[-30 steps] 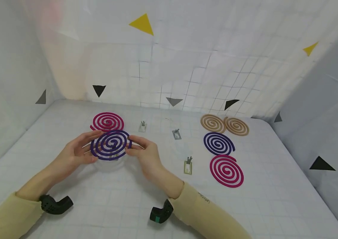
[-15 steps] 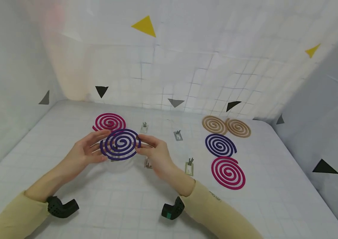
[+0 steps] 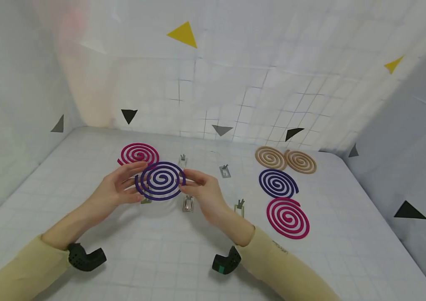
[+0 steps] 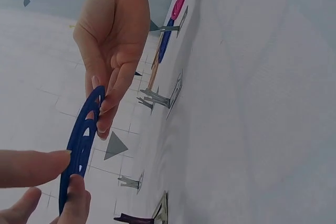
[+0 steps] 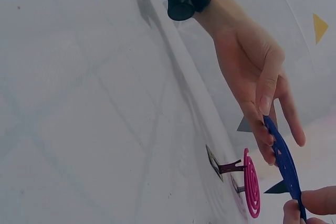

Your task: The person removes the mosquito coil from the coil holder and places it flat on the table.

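A purple mosquito coil (image 3: 163,179) is held up flat above the table between both hands. My left hand (image 3: 112,191) pinches its left edge between thumb and fingers. On the opposite edge, the thumb and fingers of my right hand (image 3: 208,197) grip the rim, as the right hand (image 4: 116,35) also shows in the left wrist view. Under and around the coil stand small metal coil stands, among them one (image 3: 188,204) just in front of the right fingers. Behind the held coil, a pink coil (image 3: 139,154) sits raised on a stand, seen side-on in the right wrist view.
At the right lie two tan coils (image 3: 270,157), another purple coil (image 3: 278,182) and a pink coil (image 3: 288,217). More metal stands (image 3: 225,171) are spread over the middle of the white table (image 3: 152,259). White sheeting walls (image 3: 235,62) rise at the back and sides.
Both hands have moved to the right with the purple coil between them. The metal stand near the right fingers has come into sight. The view has shifted slightly.
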Demonstrator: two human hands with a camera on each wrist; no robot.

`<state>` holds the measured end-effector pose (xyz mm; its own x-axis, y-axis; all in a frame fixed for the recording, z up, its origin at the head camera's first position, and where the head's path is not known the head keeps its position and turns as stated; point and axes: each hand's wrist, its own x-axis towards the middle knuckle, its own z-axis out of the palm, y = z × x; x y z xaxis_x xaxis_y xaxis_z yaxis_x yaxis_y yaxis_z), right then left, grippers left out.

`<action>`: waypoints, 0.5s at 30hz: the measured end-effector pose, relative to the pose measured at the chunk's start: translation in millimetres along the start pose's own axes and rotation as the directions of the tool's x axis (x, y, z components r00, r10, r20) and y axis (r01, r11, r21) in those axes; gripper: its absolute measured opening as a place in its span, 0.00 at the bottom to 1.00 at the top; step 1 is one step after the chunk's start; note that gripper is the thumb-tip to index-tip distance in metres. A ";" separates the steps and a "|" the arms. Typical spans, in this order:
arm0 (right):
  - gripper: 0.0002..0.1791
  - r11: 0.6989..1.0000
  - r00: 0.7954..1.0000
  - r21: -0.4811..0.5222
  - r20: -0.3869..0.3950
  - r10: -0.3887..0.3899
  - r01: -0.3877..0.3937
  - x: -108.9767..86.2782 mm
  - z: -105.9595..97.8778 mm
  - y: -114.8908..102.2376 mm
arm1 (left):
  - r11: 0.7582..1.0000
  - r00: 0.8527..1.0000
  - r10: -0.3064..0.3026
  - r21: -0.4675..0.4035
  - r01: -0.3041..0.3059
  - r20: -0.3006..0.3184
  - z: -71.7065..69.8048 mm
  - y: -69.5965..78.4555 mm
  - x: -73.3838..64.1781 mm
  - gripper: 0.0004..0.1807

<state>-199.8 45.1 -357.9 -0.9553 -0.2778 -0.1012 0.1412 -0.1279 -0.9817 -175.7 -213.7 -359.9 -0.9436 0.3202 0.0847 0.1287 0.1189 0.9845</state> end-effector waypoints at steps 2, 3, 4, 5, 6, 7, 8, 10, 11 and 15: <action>0.26 1.000 1.000 -0.005 -0.001 0.006 -0.006 -0.1 -3.4 0.0 | 1.000 1.000 0.007 -0.007 -0.007 0.003 1.9 -0.2 2.0 0.44; 0.26 1.000 1.000 -0.010 -0.003 0.009 -0.009 -0.4 -4.9 -0.5 | 1.000 1.000 0.012 -0.009 -0.012 0.004 3.1 -0.2 2.9 0.44; 0.26 1.000 1.000 -0.011 -0.005 0.011 -0.011 -0.3 -6.4 -0.7 | 1.000 1.000 0.015 -0.009 -0.015 0.004 4.2 -0.3 3.9 0.44; 0.26 1.000 1.000 -0.011 -0.008 0.012 -0.012 -0.5 -7.7 -1.4 | 1.000 1.000 0.016 -0.013 -0.016 0.005 5.3 -0.3 5.0 0.44; 0.26 1.000 1.000 -0.014 -0.010 0.011 -0.011 -0.2 -9.4 -1.4 | 1.000 1.000 0.017 -0.018 -0.017 0.006 6.7 0.1 6.0 0.44; 0.26 1.000 1.000 -0.014 -0.014 0.011 -0.011 0.0 -11.0 -1.3 | 1.000 1.000 0.016 -0.025 -0.016 0.009 7.9 0.3 7.1 0.44; 0.26 1.000 1.000 -0.011 -0.017 0.014 -0.014 -0.3 -12.3 -2.0 | 0.999 1.000 0.017 -0.029 -0.017 0.012 9.2 0.7 8.2 0.44; 0.26 1.000 1.000 -0.007 -0.020 0.015 -0.015 -0.2 -15.1 -2.2 | 0.999 1.000 0.010 -0.040 -0.009 0.018 11.6 1.4 10.3 0.45; 0.26 1.000 1.000 -0.004 -0.020 0.015 -0.015 -0.2 -16.4 -2.4 | 0.999 1.000 0.004 -0.047 -0.003 0.019 12.7 1.8 11.2 0.45; 0.26 1.000 0.999 -0.004 -0.025 0.025 -0.025 -0.8 -21.2 -2.9 | 0.998 1.000 -0.012 -0.055 0.013 0.018 17.9 2.7 14.5 0.46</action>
<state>-205.0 65.8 -358.4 -0.9577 -0.2569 -0.1297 0.1641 -0.1173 -0.9794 -183.6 -192.0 -358.7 -0.9394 0.3357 0.0698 0.0991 0.0710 0.9925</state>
